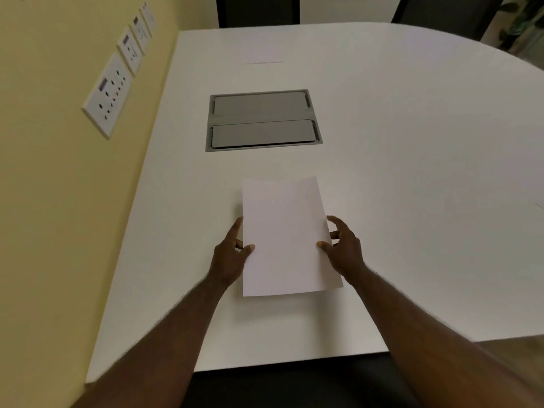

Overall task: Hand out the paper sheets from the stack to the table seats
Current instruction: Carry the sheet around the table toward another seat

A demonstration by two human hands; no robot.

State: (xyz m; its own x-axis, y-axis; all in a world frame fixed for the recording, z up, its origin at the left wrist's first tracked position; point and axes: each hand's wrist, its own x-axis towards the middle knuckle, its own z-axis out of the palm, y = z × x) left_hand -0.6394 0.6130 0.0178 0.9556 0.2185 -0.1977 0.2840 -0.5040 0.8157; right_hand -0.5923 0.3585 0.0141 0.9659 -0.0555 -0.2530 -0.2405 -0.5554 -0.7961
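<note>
- Sockets point(107, 94) sit in a row on the yellow wall point(44, 172) at the far left, well apart from my hands.
- My left forearm enters from the lower left and runs up and to the right across the white table point(412, 172).
- My left hand point(231, 254) grips the left long edge of the paper sheets point(285, 234): the thumb lies on the top face, the index finger points forward along the edge, and the other fingers curl beneath the paper.
- The paper sheets are at the near middle of the table, directly in front of me, long axis pointing away from me. A shadow shows under the near edge; I cannot tell whether the paper rests on the table or is lifted slightly. I cannot tell how many sheets it holds.
- The grey cable hatch point(262, 120), with two closed flaps, is set into the table beyond the paper, apart from it.
- A single faint sheet point(262, 58) lies flat at the far edge of the table, beyond the hatch.
- My right hand point(343, 248) holds the right long edge of the paper: the thumb presses on the top face, the index finger is raised and hooked above the edge, and the remaining fingers reach under the paper.
- My right forearm enters from the lower right and runs up and to the left.
</note>
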